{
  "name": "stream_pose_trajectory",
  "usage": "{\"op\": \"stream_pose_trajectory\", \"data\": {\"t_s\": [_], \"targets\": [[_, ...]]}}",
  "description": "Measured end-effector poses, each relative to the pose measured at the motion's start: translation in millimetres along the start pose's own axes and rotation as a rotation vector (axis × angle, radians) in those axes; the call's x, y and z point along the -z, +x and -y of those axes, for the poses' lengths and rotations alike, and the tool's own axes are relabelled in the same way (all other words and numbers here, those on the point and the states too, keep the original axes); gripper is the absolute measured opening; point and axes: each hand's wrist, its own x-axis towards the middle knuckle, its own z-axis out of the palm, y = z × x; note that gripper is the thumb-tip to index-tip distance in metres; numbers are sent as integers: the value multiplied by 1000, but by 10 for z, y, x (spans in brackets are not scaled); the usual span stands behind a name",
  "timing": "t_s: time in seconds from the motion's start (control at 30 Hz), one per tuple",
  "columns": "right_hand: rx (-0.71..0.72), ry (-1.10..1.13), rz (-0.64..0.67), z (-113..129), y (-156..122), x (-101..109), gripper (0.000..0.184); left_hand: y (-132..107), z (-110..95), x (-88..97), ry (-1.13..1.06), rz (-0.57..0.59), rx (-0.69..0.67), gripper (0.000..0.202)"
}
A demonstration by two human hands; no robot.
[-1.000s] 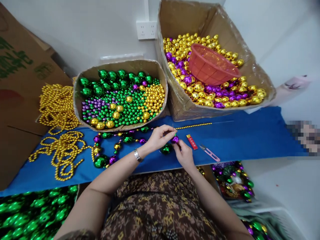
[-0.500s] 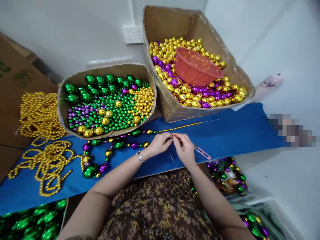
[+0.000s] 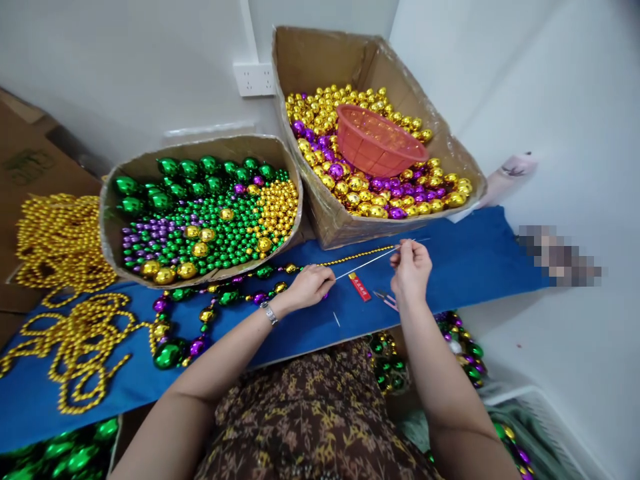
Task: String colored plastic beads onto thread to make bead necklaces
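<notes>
A thin pale string [image 3: 365, 263] runs taut between my hands, slanting up to the right. My left hand [image 3: 311, 285], with a watch on its wrist, pinches the string's lower end; a purple bead [image 3: 327, 293] shows by its fingertips. The fingers of my right hand [image 3: 412, 268] are closed on the string's upper end. Just behind the string lies a strand of small gold beads [image 3: 357, 256]. Below the string, on the blue cloth [image 3: 465, 260], are a small red packet [image 3: 359, 287] and pink-handled thread snips [image 3: 387, 301], the latter partly hidden by my right hand.
A strand of large green, purple and gold beads [image 3: 170, 353] curves at my left, beside tangled gold bead strands [image 3: 90, 347]. Behind stand a carton of mixed beads [image 3: 106, 230] and a taller carton [image 3: 330, 230] holding beads and a red basket [image 3: 380, 143]. A short white piece [image 3: 337, 319] lies in front.
My right hand has moved right and up, away from my left, and the string now stretches between them. The red packet has come into sight. The whole view has shifted slightly.
</notes>
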Motion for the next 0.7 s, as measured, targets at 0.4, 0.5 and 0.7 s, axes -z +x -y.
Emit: {"op": "stream_pose_trajectory", "data": {"t_s": [0.4, 0.5, 0.7], "targets": [[88, -150, -346, -30, 452, 337, 28, -80, 96, 130, -209, 42, 94, 16], [32, -262, -356, -27, 606, 542, 20, -120, 156, 172, -477, -13, 219, 19], [-109, -354, -262, -169, 668, 829, 19, -98, 85, 280, -977, -122, 289, 24]]}}
